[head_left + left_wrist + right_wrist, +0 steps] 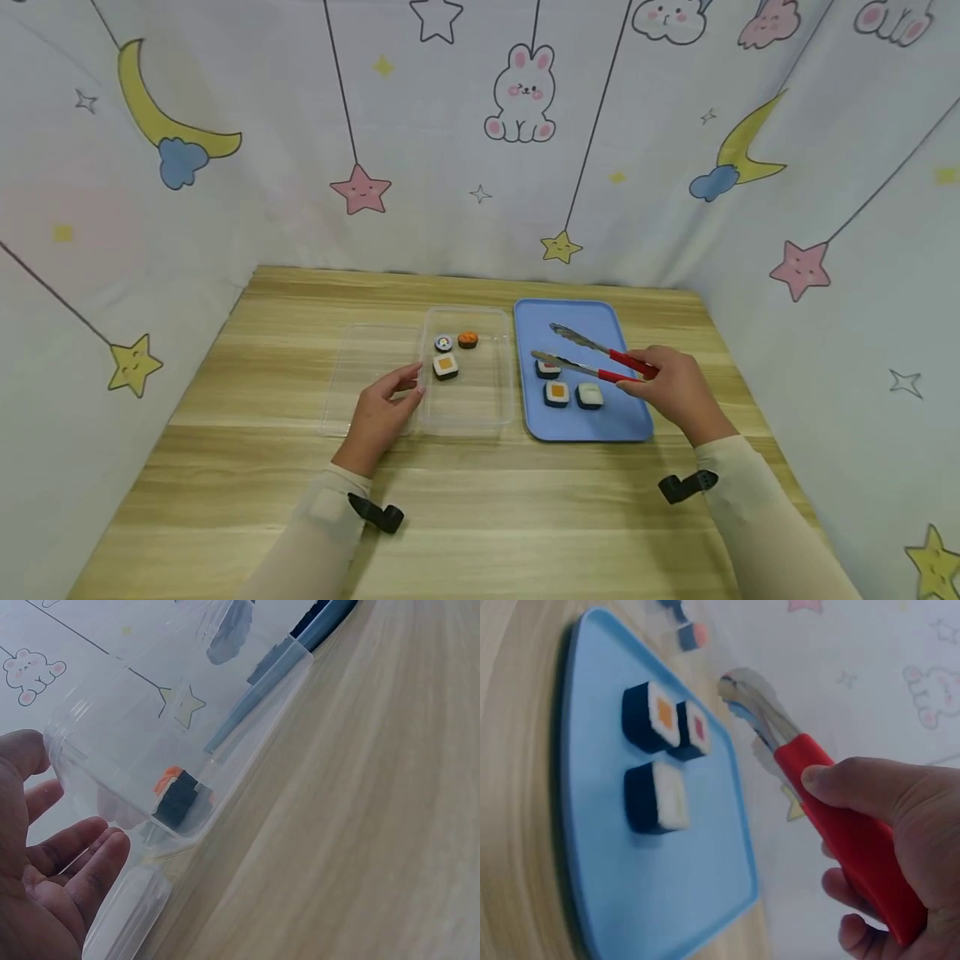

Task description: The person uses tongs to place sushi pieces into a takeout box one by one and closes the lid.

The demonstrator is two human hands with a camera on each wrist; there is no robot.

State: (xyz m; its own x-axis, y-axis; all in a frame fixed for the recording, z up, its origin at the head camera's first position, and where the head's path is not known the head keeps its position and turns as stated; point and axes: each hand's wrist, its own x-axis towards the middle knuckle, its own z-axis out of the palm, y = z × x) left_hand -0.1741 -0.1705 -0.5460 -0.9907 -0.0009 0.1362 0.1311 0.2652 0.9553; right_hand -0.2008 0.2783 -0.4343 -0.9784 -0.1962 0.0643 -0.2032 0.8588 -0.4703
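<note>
My right hand (678,392) grips red-handled metal tongs (840,832), whose arms stand apart with nothing between the tips. The tongs hang over a blue tray (600,423) bearing an orange-centred sushi roll (557,393), a pale-green-centred roll (589,396) and a red-centred roll (697,729), which the tongs partly cover in the head view. My left hand (384,417) is at the left wall of a clear plastic box (468,421), its fingers loosely bent around the rim. Inside the box sit a small round roll (443,342), an orange-topped sushi (468,339) and an orange-centred square roll (445,367).
A clear lid (360,367) lies left of the box, partly under my left hand. All of it stands on a wood-grain table (465,517). A white curtain (450,225) with printed stars and rabbits hangs behind and along the sides.
</note>
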